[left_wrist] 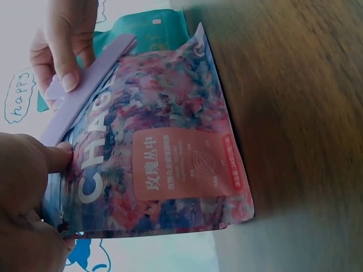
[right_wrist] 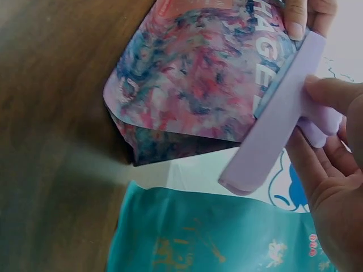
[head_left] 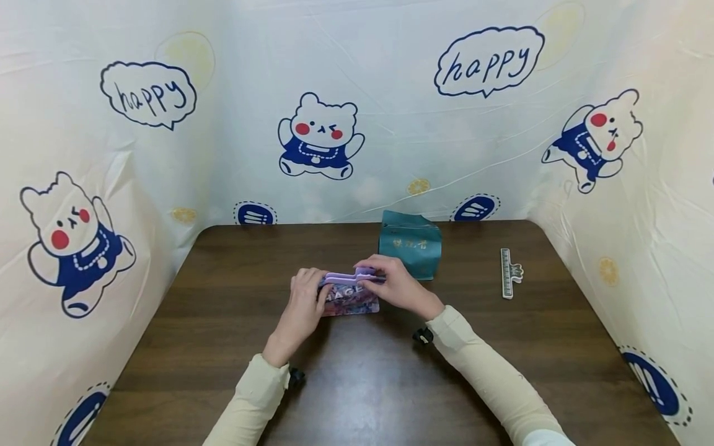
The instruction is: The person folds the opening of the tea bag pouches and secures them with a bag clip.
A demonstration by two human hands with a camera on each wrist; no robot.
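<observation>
A pouch (left_wrist: pixel 170 96) with a pink and blue painted pattern stands upright on the table, white letters across its front and a pink label below them. Along its top edge lies a lilac bag clip (right_wrist: pixel 275 119), one end reaching past the pouch's side in the right wrist view. My right hand (head_left: pixel 397 285) pinches the clip's handle tabs between thumb and fingers. At the other top corner, my left hand (head_left: pixel 304 300) holds the pouch's upper edge, its thumb on the front beside the clip's end.
Just behind my right hand stands a teal pouch (head_left: pixel 411 244) with gold characters. A second clip (head_left: pixel 506 275), pale with a ruler-like bar, lies at the right of the brown wooden table (head_left: pixel 357 384). Printed cloth (head_left: pixel 390 155) surrounds the table's back and sides.
</observation>
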